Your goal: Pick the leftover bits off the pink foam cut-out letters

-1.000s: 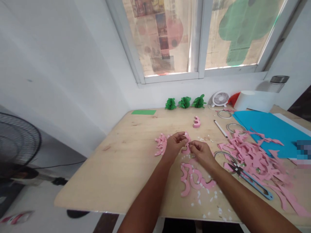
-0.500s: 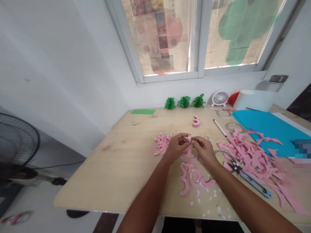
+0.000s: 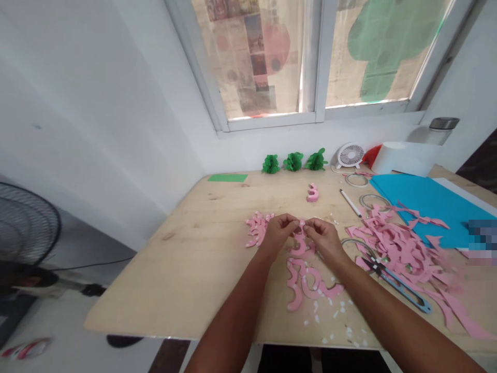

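Note:
Between the fingertips of my left hand (image 3: 280,233) and my right hand (image 3: 323,235) is a curved pink paper cutout (image 3: 298,245), pinched at its top end. Both hands are closed on it, with part of the piece hidden behind the fingers. Just left of my left hand lies a cluster of small pink curved pieces (image 3: 254,234) with white bits on them. Below my hands, more pink curved cutouts (image 3: 295,295) lie flat on the wooden table (image 3: 194,259). Small white scraps (image 3: 342,310) are scattered around them.
Pink paper offcuts (image 3: 407,248), snips with blue handles (image 3: 407,292), tape rings (image 3: 375,202) and a white pen (image 3: 350,203) lie to the right, beside blue sheets (image 3: 430,207). A pink wavy piece (image 3: 312,192), green paper figures (image 3: 293,161) and a small fan (image 3: 350,155) stand farther back.
My fingertips have moved slightly down and closer around the top of the pink cutout, and more of its curved lower part shows below them. The view has shifted a little.

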The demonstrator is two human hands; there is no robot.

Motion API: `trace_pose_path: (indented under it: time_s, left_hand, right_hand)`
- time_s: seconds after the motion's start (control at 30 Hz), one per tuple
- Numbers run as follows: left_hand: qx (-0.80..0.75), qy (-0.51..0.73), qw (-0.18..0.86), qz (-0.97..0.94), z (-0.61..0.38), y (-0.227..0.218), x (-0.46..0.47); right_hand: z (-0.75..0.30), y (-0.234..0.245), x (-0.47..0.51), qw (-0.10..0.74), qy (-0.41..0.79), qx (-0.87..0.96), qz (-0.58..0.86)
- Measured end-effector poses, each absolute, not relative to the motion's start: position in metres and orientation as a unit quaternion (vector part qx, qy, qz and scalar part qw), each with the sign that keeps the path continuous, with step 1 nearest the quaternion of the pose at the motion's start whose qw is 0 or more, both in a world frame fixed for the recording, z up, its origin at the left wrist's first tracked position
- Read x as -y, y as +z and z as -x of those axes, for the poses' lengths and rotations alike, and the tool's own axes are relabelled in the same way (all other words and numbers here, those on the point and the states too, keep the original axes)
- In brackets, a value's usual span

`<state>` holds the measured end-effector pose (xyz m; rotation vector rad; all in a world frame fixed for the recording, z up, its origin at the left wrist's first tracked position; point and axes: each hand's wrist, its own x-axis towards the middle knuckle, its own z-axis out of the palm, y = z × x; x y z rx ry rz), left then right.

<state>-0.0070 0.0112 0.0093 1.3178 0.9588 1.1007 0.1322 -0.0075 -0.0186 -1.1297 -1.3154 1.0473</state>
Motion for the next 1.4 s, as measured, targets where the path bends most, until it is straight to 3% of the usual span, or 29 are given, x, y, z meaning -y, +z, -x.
trace_pose_path:
  time_s: [0.43, 0.63, 0.77, 1.13, 1.4]
  left_hand:
    - [-0.413, 0.46, 0.531, -0.58, 0.0067, 0.0064, -0.011]
    - [-0.436, 0.511, 0.298, -0.679, 0.0049, 0.0031, -0.0093]
    - [-0.416, 0.47, 0.22, -0.747, 0.005, 0.0025, -0.0088]
    - [-0.426, 0.435, 0.195, -0.769, 0.0077, 0.0008, -0.0111]
    - [-0.458, 0.441, 0.255, -0.728, 0.0066, 0.0012, -0.0123]
  right_hand:
    - [-0.1322, -0.0214, 0.0075, 0.532, 0.429, 0.562, 0.466]
    - [-0.1328, -0.0273, 0.0044, 0.543, 0.41, 0.541, 0.494]
    - [-0.1329, -0.0257, 0.0046, 0.545, 0.409, 0.539, 0.494]
    - [-0.1335, -0.022, 0.0059, 0.518, 0.396, 0.578, 0.491]
    - [-0.1335, -0.0212, 0.0087, 0.493, 0.365, 0.604, 0.509]
